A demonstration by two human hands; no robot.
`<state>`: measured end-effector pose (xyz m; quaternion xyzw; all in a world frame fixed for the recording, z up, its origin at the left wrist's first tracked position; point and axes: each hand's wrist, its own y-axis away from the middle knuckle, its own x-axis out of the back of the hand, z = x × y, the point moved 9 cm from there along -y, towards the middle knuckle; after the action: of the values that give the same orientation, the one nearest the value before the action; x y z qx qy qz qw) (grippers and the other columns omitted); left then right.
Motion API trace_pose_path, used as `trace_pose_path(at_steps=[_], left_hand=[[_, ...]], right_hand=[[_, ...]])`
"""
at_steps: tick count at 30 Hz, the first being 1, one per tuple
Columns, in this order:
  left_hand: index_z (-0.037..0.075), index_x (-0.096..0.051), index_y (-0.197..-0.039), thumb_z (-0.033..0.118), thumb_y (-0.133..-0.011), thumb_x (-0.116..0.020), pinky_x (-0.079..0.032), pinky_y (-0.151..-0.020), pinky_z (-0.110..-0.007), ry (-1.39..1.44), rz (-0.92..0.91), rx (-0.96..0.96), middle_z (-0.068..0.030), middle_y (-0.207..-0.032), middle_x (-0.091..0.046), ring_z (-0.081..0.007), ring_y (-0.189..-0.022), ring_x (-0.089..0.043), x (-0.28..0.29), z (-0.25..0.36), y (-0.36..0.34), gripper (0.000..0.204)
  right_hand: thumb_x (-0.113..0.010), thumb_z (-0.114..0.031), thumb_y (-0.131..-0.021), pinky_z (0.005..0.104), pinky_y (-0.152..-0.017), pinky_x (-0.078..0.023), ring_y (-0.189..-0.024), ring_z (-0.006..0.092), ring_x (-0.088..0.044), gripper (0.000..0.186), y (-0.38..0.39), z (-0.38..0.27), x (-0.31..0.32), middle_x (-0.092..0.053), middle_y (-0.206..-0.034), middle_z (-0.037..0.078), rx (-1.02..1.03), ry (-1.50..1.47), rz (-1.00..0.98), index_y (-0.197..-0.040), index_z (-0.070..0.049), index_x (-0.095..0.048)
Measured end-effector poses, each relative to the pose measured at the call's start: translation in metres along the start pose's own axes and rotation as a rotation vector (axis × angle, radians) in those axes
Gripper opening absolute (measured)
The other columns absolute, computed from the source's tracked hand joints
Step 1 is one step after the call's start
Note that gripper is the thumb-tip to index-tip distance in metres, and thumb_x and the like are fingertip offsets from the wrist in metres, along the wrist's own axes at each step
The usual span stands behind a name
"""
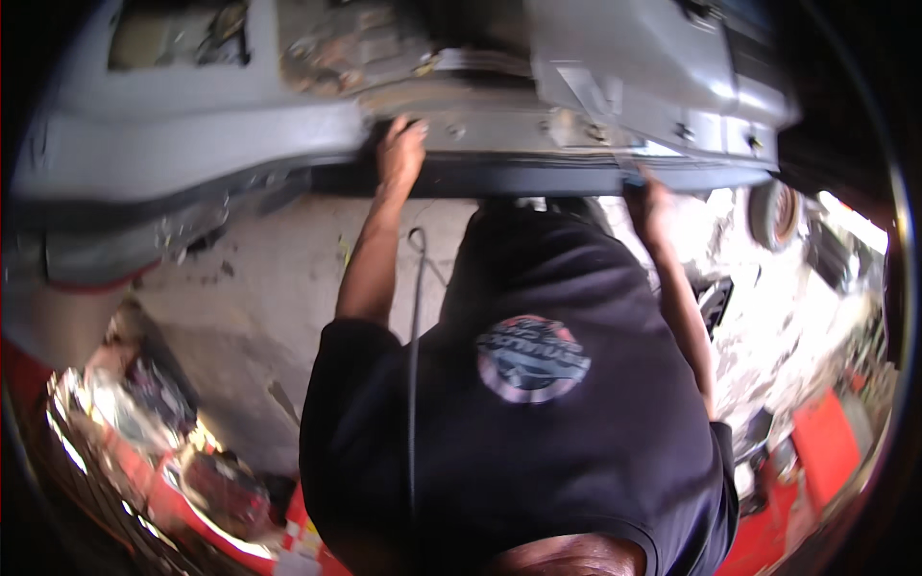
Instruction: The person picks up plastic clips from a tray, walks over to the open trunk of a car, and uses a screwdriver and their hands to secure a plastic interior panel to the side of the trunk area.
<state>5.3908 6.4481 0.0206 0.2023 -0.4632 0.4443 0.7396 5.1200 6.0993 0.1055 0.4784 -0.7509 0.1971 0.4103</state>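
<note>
A grey car body with an open door sill [499, 130] stretches across the upper part of the view. A black strip [509, 177] runs along the sill's lower edge. My left hand [401, 152] is closed over the sill, its fingers bent at the top by a dark gap in the trim. Farther right along the same strip, my right hand [650, 204] is closed and blurred by motion. Something small with a bluish tint shows at its fingertips, too smeared to name.
A grey cord [415, 384] hangs in front of my dark T-shirt [519, 451]. A wheel [774, 215] lies at the right under the car's end. Red parts [826, 440] and clutter stand at the lower right, and more clutter [226, 490] at the lower left.
</note>
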Motion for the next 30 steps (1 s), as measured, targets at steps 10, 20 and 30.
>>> trace_pose_path(at_steps=[10, 20, 30], left_hand=[[-0.002, -0.068, -0.107, 0.002, -0.091, -0.064, -0.053, -0.068, -0.029, 1.133, -0.084, 0.599, -0.0071, -0.087, -0.068, -0.0160, -0.073, -0.064, -0.027, -0.010, -0.006, 0.017], [0.003, -0.062, -0.113, 0.014, -0.095, -0.057, -0.055, -0.076, -0.032, 1.911, -0.607, 0.821, -0.0067, -0.100, -0.067, -0.0182, -0.086, -0.064, -0.083, 0.150, 0.016, 0.022], [0.004, -0.064, -0.115, 0.018, -0.098, -0.057, -0.053, -0.081, -0.037, 1.625, -0.831, 0.531, -0.0077, -0.104, -0.068, -0.0199, -0.093, -0.065, -0.072, 0.279, -0.022, 0.024]], right_hand=[[-0.044, -0.014, -0.091, 0.0412, -0.063, -0.049, -0.074, 0.0311, -0.062, 0.042, -0.080, -0.009, -0.161, -0.059, -0.080, 0.019, 0.502, 0.248, -0.060, -0.122, 0.012, -0.054], [-0.063, -0.011, -0.082, 0.0394, -0.081, -0.055, -0.099, 0.0318, -0.061, 0.034, -0.062, -0.141, -0.053, -0.066, -0.114, 0.014, 0.616, -0.089, -0.012, -0.113, 0.002, -0.064], [-0.069, -0.012, -0.079, 0.0428, -0.075, -0.054, -0.085, 0.0351, -0.064, 0.027, -0.046, -0.089, 0.051, -0.063, -0.096, 0.015, 0.259, -0.339, 0.120, -0.105, -0.004, -0.066]])
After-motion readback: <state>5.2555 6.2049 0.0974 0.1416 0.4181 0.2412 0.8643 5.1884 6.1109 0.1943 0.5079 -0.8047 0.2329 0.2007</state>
